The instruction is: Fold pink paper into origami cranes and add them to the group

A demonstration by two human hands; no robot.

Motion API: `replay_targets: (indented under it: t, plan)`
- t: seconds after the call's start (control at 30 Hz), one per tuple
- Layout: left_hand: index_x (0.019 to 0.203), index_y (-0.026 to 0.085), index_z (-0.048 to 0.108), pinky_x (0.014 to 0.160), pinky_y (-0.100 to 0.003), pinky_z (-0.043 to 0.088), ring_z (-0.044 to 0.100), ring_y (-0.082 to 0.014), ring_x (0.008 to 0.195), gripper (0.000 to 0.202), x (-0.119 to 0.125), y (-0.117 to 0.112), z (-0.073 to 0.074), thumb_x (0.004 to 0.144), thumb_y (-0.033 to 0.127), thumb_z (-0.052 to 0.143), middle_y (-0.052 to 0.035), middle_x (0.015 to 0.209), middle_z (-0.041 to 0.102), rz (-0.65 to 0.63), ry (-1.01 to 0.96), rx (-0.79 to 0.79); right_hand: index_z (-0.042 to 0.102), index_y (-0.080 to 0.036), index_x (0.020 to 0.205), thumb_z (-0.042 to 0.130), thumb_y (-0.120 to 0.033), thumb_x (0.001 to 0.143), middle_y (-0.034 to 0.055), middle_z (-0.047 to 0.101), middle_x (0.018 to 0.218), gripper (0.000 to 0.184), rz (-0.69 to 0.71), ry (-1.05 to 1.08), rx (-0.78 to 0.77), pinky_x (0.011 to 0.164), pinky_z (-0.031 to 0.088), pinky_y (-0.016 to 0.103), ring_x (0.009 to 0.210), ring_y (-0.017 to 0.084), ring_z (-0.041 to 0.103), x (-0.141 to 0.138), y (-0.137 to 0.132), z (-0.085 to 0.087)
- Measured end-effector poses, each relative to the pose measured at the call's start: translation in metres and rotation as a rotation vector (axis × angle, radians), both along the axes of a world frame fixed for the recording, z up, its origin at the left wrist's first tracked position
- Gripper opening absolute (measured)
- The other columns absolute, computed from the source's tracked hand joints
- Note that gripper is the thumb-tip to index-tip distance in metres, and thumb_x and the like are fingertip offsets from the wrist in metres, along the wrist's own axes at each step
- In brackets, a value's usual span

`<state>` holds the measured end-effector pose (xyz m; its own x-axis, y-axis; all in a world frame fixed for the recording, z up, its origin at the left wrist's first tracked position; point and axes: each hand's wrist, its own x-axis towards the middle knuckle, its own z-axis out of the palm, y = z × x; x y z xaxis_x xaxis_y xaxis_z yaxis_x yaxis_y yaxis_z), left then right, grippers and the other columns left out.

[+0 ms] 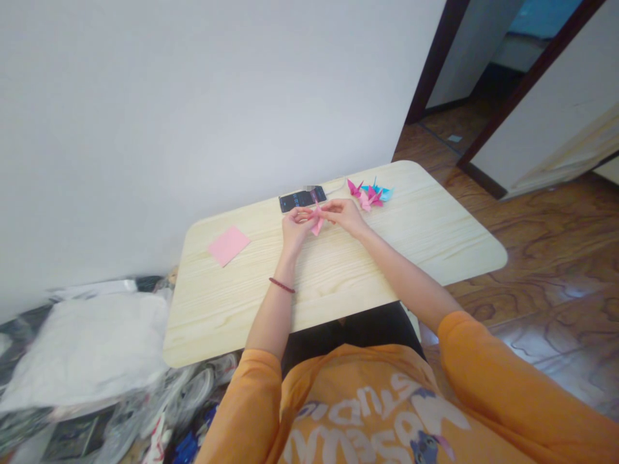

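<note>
Both my hands meet over the far middle of a light wooden table (387, 258). My left hand (296, 229) and my right hand (347, 214) pinch a small folded pink paper piece (317, 220) between their fingertips, holding it just above the tabletop. A dark red bracelet sits on my left wrist. Just beyond my hands lies a dark phone (302, 198) with a cable.
A flat pink paper square (229, 245) lies on the table's left part. Several folded pink and blue paper cranes (370, 194) sit at the far right edge. Plastic bags (82, 354) pile on the floor left of the table. A white wall stands behind; a doorway opens right.
</note>
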<state>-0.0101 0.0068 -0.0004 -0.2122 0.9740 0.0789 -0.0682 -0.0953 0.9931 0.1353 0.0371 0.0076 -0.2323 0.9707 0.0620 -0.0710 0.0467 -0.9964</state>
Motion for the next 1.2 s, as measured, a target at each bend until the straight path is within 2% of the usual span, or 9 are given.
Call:
replay_targets:
  t: [0.2, 0.4, 0.6, 0.73, 0.87, 1.0, 1.2]
  plan:
    - [0.073, 0.017, 0.061, 0.061, -0.024, 0.048, 0.062, -0.0118, 0.060, 0.026, 0.0004, -0.0007, -0.0004, 0.053, 0.016, 0.078, -0.0001, 0.064, 0.065, -0.035, 0.046, 0.018, 0.069, -0.015, 0.068, 0.080, -0.033, 0.056, -0.0009, 0.060, 0.055, 0.024, -0.009, 0.022, -0.008, 0.045, 0.032, 0.023, 0.048, 0.008, 0.045, -0.0009, 0.0006, -0.0005]
    - [0.076, 0.016, 0.061, 0.063, -0.026, 0.049, 0.064, -0.0138, 0.061, 0.027, 0.0004, -0.0020, 0.0014, 0.054, 0.015, 0.077, -0.0013, 0.066, 0.068, -0.066, 0.038, 0.000, 0.068, -0.015, 0.065, 0.081, -0.035, 0.054, -0.0012, 0.057, 0.052, 0.027, 0.027, 0.045, -0.025, 0.047, 0.033, 0.024, 0.047, 0.008, 0.044, 0.0014, 0.0021, 0.0006]
    - [0.074, 0.017, 0.062, 0.060, -0.025, 0.049, 0.064, -0.0136, 0.059, 0.026, 0.0034, -0.0034, 0.0030, 0.054, 0.019, 0.079, -0.0010, 0.064, 0.068, -0.085, 0.021, -0.012, 0.067, -0.016, 0.062, 0.082, -0.037, 0.052, -0.0019, 0.056, 0.049, 0.029, 0.022, 0.069, -0.037, 0.044, 0.031, 0.023, 0.045, 0.007, 0.041, 0.0023, 0.0028, 0.0003]
    - [0.074, 0.017, 0.062, 0.057, -0.024, 0.049, 0.064, -0.0134, 0.058, 0.029, 0.0054, -0.0048, 0.0041, 0.055, 0.027, 0.082, -0.0016, 0.064, 0.068, -0.076, 0.034, -0.021, 0.068, -0.015, 0.062, 0.082, -0.037, 0.050, -0.0026, 0.055, 0.046, 0.028, 0.028, 0.081, -0.053, 0.043, 0.028, 0.024, 0.043, 0.006, 0.040, 0.0021, 0.0035, -0.0003]
    - [0.075, 0.017, 0.062, 0.060, -0.026, 0.050, 0.065, -0.0142, 0.061, 0.032, 0.0061, -0.0051, 0.0030, 0.054, 0.027, 0.083, -0.0033, 0.068, 0.069, -0.081, 0.061, -0.033, 0.069, -0.015, 0.063, 0.082, -0.035, 0.049, -0.0027, 0.055, 0.046, 0.028, 0.039, 0.086, -0.065, 0.043, 0.027, 0.023, 0.043, 0.006, 0.040, 0.0022, 0.0038, -0.0006]
    - [0.071, 0.016, 0.058, 0.062, -0.027, 0.050, 0.064, -0.0142, 0.059, 0.031, 0.0052, -0.0047, 0.0016, 0.054, 0.022, 0.082, -0.0019, 0.065, 0.068, -0.083, 0.030, -0.042, 0.069, -0.014, 0.065, 0.082, -0.035, 0.052, -0.0024, 0.055, 0.048, 0.028, 0.047, 0.065, -0.071, 0.043, 0.027, 0.023, 0.044, 0.006, 0.038, 0.0029, 0.0039, -0.0017]
    - [0.074, 0.019, 0.048, 0.060, -0.023, 0.049, 0.064, -0.0118, 0.058, 0.039, 0.0044, -0.0063, 0.0049, 0.051, 0.016, 0.080, 0.0001, 0.067, 0.069, -0.146, -0.013, -0.103, 0.068, -0.014, 0.067, 0.083, -0.037, 0.052, -0.0019, 0.055, 0.053, 0.031, 0.059, 0.131, -0.072, 0.043, 0.025, 0.022, 0.047, 0.005, 0.039, 0.0043, 0.0091, -0.0070]
